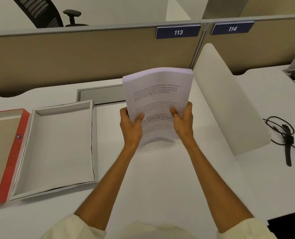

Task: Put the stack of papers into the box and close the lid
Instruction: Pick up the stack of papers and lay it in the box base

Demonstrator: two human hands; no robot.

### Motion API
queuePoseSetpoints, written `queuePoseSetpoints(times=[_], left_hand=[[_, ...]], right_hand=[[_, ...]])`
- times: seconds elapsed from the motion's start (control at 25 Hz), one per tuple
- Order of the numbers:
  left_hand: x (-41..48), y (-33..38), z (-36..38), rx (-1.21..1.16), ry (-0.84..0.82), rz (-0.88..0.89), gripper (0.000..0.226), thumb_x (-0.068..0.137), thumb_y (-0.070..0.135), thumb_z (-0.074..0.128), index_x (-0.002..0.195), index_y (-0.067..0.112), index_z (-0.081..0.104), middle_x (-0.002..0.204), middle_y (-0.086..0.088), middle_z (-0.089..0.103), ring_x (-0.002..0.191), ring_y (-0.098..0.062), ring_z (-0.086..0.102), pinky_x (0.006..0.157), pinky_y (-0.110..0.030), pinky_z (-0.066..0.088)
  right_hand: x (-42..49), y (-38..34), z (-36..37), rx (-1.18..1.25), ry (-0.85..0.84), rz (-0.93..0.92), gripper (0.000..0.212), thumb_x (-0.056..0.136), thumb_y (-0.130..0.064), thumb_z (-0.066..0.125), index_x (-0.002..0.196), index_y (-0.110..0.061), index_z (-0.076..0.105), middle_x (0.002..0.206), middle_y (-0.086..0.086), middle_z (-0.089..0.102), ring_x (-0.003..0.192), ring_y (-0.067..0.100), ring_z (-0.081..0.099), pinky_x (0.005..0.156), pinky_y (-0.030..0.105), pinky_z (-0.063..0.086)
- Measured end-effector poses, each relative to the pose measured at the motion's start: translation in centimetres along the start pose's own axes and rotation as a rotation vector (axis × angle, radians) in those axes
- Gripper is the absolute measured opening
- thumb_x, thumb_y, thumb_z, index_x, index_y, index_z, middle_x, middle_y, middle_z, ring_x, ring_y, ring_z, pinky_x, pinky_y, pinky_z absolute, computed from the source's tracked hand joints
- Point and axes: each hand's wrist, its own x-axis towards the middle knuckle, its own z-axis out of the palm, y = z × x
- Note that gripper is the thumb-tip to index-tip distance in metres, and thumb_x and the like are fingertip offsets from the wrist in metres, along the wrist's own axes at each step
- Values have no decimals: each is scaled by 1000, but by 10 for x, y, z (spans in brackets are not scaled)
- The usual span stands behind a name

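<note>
Spanning most of the view, a white tabletop [160,178] carries everything, backed along its far edge by a tan partition [74,62] with blue number plates reading 113 [178,32] and 114 [232,28]. A white divider panel [229,100] stands along the right side of this desk space. Above the middle of the tabletop, clear of the surface, the stack of papers [158,94] is held tilted with its printed face up and its far end bowing. The left hand [130,125] is clamped on its near-left edge and the right hand [183,120] on its near-right edge — thumbs on top, fingers underneath. Near the left edge of the tabletop the box [60,145] lies open, white inside, and its red-sided lid [14,152] lies flat beside it, further left. A grey cable hatch [100,94] is set in by the far edge. Beyond the divider — on the neighbouring desk — lie a black cable [279,130] and a wristwatch [288,144]. An office chair [45,12] shows over the partition.
</note>
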Motion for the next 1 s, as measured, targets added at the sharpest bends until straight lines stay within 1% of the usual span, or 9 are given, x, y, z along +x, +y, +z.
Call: queuePoseSetpoints(times=[0.08, 0.16, 0.24, 0.32, 0.48, 0.64, 0.72, 0.84, 1.0], left_hand=[[-10, -4, 0, -66, -8, 55, 38, 87, 9, 68, 109, 28, 43, 105, 17, 58, 96, -12, 63, 65, -8, 53], [-17, -9, 1, -85, -23, 90, 38, 87, 9, 68, 109, 27, 42, 106, 17, 58, 100, -13, 63, 71, -11, 55], [-21, -14, 1, -87, -36, 104, 37, 88, 10, 67, 110, 28, 42, 107, 17, 58, 101, -14, 63, 73, -12, 56], [-24, -17, 1, -88, -37, 109, 39, 88, 11, 67, 107, 35, 43, 107, 19, 58, 101, -13, 63, 72, -11, 55], [-26, -24, 0, -85, -35, 99, 42, 88, 11, 67, 107, 41, 44, 107, 21, 58, 101, -7, 62, 71, -8, 53], [-27, -31, -2, -80, -27, 86, 43, 88, 13, 67, 108, 42, 44, 107, 22, 58, 101, -4, 62, 69, -7, 52], [-24, -33, -3, -77, -39, 79, 43, 88, 13, 68, 109, 42, 44, 109, 20, 58, 103, -9, 62, 71, -8, 53], [-23, -34, -3, -72, -64, 63, 44, 88, 15, 68, 111, 43, 44, 111, 21, 57, 103, -11, 62, 73, -9, 55], [-25, -39, -8, -93, -87, 42, 49, 85, 17, 72, 114, 43, 43, 113, 19, 57, 106, -11, 62, 77, -15, 57]], right_hand=[[-8, 5, -3, 89, -7, -32, 39, 92, -16, 63, 122, -26, 39, 114, -9, 59, 96, -3, 64, 67, 12, 57], [-14, 10, -7, 144, -9, -42, 41, 92, -16, 63, 119, -35, 39, 113, -16, 58, 96, -8, 63, 69, 15, 57], [-19, 14, -10, 166, -13, -33, 43, 92, -18, 64, 118, -43, 39, 113, -17, 59, 100, -3, 64, 73, 21, 60], [-23, 18, -12, 169, -11, -25, 45, 92, -19, 64, 116, -48, 40, 111, -21, 60, 102, 0, 64, 75, 24, 60], [-27, 24, -12, 147, -9, -27, 47, 92, -19, 64, 114, -53, 39, 110, -25, 59, 102, -3, 63, 79, 25, 61], [-29, 28, -11, 126, -24, -27, 49, 92, -20, 63, 112, -57, 38, 107, -29, 59, 103, -3, 62, 78, 23, 60], [-27, 29, -11, 119, -34, -26, 50, 92, -21, 63, 113, -58, 38, 110, -26, 59, 103, -3, 62, 80, 24, 61], [-27, 37, -13, 114, -48, -27, 52, 91, -20, 65, 119, -54, 36, 116, -23, 57, 106, -5, 60, 81, 22, 59], [-32, 51, -12, 92, -31, -34, 60, 86, -17, 72, 130, -27, 33, 115, -26, 54, 106, -12, 56, 80, 11, 54]])
